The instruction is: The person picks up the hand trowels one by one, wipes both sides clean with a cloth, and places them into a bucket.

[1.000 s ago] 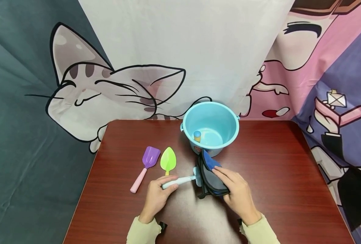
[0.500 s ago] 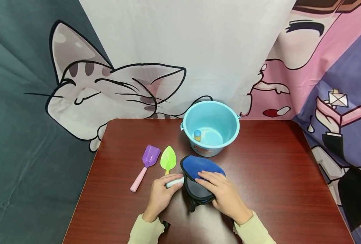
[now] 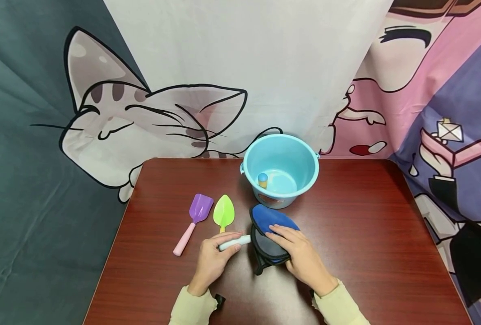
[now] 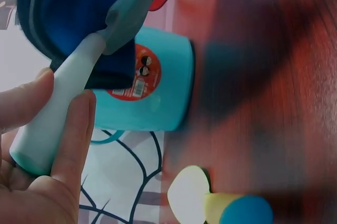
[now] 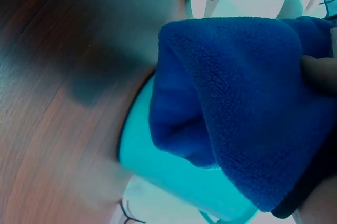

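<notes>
In the head view my left hand [image 3: 213, 262] holds a pale blue toy rake [image 3: 235, 242] by its handle, fingers and thumb on either side. The left wrist view shows its head [image 4: 129, 19] against blue fleece. My right hand [image 3: 305, 259] grips a folded blue and grey fleece cloth [image 3: 270, 246] with black edging, fingers on top and thumb beneath. In the head view the cloth hides the rake's head. The right wrist view shows the fleece [image 5: 247, 98] folded over with an open hollow at one end.
A light blue bucket [image 3: 281, 198] stands behind the cloth, with a small blue-capped yellow thing [image 3: 262, 180] inside. Left of it lie a purple toy shovel [image 3: 201, 207] with a pink handle and a green toy trowel [image 3: 224, 211]. A printed curtain [image 3: 297, 67] hangs behind the table [image 3: 366, 216].
My right hand has brought the cloth left over the rake's head, then slightly back right. The blue side faces up more now. My left hand, still holding the rake, has barely moved.
</notes>
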### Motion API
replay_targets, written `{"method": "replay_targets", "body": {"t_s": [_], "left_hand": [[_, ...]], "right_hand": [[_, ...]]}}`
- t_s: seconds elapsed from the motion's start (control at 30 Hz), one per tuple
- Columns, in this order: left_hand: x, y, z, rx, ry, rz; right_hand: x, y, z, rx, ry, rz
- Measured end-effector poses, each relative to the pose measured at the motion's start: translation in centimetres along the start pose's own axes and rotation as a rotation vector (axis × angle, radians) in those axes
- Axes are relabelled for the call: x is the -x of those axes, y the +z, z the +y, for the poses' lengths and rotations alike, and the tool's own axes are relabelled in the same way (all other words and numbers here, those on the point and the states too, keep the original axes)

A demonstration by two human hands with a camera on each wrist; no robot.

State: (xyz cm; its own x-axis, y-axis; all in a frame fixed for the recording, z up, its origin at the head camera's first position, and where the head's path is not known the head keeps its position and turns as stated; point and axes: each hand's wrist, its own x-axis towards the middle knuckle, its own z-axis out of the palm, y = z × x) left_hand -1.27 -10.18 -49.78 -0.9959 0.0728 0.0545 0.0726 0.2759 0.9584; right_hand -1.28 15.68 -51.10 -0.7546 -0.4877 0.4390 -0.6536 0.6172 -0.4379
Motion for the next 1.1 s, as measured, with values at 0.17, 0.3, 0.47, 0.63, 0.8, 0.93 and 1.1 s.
{"method": "replay_targets", "body": {"t_s": [0.17,0.3,0.47,0.63,0.8,0.93,1.1], "left_hand": [[0.2,-0.9,1.2,0.02,0.017,0.009],[0.4,-1.7,1.3,0.029,0.047,0.011],[0.5,-2.9,1.1,0.034,0.067,-0.003],[0.1,-5.0,1.0,-0.006,0.118,-0.017],[-0.2,-7.7,0.6,-0.077,0.142,0.072],[-0.5,-10.0,0.6,-0.037,0.107,0.159],[-2.3,-11.4,2.4,0.055,0.214,0.236]], "right_hand": [[0.7,-0.2,1.0,0.019,0.079,0.047],[1.2,-0.5,1.7,0.037,0.124,0.086],[2.0,-0.9,2.5,0.051,0.172,0.113],[2.8,-1.2,2.7,0.058,0.223,0.12],[3.3,-1.4,3.0,0.07,0.236,0.145],[3.5,-1.5,3.2,0.073,0.236,0.164],[3.6,-1.7,3.3,0.06,0.251,0.19]]}}
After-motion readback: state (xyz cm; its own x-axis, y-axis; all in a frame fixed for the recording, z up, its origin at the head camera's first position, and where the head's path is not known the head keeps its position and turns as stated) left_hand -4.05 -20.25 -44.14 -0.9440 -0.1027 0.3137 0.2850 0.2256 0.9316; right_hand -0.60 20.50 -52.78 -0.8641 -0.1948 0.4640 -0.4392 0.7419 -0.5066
